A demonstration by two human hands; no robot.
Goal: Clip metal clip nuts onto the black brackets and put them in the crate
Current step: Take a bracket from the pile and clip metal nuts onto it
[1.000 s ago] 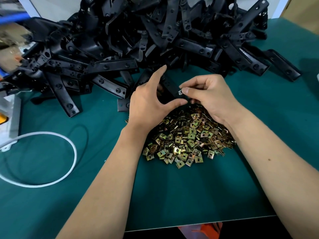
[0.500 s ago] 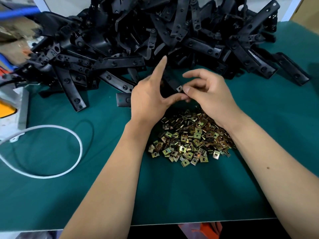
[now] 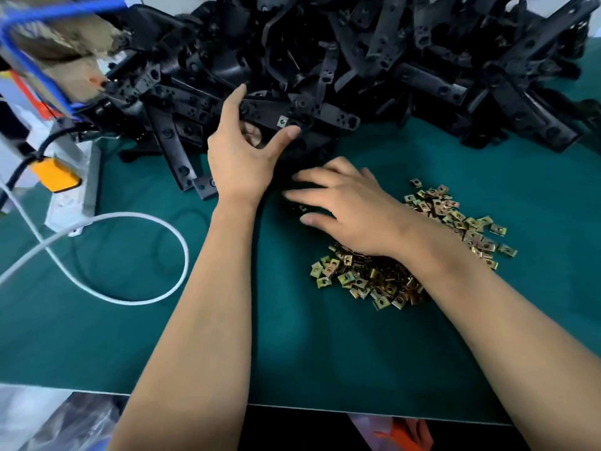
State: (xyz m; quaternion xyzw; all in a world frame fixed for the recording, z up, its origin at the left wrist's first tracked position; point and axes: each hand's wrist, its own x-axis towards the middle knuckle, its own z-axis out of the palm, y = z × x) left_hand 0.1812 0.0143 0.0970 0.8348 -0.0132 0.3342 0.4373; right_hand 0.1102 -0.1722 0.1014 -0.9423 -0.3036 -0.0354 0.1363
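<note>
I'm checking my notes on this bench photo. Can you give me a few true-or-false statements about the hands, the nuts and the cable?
1. The left hand holds a black bracket with a clip nut on it. True.
2. The right hand is lifted clear of the table. False: it lies low over the nut pile, fingers spread.
3. The white cable loops to the left of the arms. True.
4. The mat is red. False: green.
</note>
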